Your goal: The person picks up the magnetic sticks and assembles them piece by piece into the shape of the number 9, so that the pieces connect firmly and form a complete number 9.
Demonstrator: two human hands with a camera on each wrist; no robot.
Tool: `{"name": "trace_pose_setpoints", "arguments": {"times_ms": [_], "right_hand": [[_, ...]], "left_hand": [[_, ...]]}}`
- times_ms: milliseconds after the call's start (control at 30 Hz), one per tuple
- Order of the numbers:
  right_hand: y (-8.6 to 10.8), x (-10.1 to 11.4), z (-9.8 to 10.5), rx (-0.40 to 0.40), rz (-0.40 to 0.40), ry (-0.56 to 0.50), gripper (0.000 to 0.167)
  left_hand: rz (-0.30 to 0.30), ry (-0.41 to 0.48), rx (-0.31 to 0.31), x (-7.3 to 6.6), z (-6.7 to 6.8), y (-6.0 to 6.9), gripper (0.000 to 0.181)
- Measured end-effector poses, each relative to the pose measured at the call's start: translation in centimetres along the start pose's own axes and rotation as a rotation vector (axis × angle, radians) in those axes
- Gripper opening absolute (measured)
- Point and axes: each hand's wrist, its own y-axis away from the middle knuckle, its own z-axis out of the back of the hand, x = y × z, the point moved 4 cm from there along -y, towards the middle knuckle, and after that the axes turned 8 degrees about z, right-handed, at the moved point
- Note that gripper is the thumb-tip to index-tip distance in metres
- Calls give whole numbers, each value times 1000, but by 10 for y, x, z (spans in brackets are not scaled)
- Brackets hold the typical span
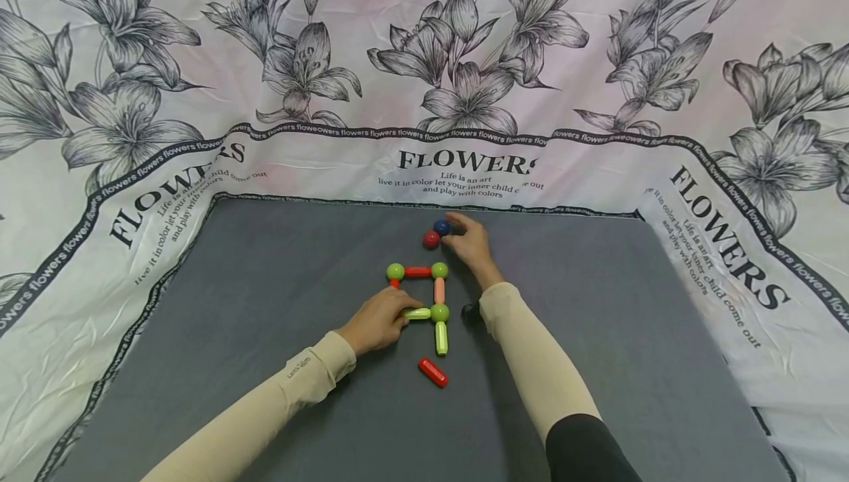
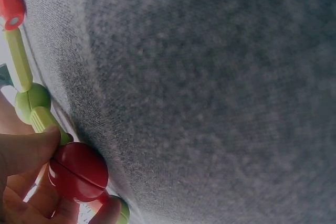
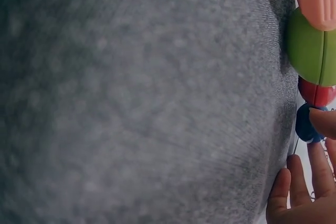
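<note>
My left hand (image 1: 374, 320) grips the near left corner of a ball-and-rod toy frame. In the left wrist view its thumb lies on a yellow-green rod (image 2: 46, 121) and its fingers curl behind a red ball (image 2: 79, 172); the head view hides that ball. Green balls (image 1: 439, 270) join a red rod (image 1: 418, 272) and a pink rod (image 1: 439, 291). Another yellow-green rod (image 1: 441, 338) sticks out towards me from the near right green ball (image 1: 440, 312). Beyond the frame, my right hand (image 1: 471, 246) pinches a blue ball (image 1: 441, 227) beside a loose red ball (image 1: 431, 239).
A loose red rod (image 1: 433, 372) lies on the grey cloth surface (image 1: 265, 261), nearer to me than the frame. White flower-printed fabric (image 1: 318, 165) rises behind and at both sides. A small dark object (image 1: 469, 312) shows beside the right sleeve.
</note>
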Motion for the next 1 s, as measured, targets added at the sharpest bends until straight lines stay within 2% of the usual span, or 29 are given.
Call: {"name": "trace_pose_setpoints", "arguments": {"times_ms": [300,1000], "right_hand": [[-1,4,-4,44,18,50,61],[-3,4,-10,29,26,228,51]], "left_hand": [[-16,-5,-9,1,1,1,31],[-18,-13,-13,2,1,0,31]]}}
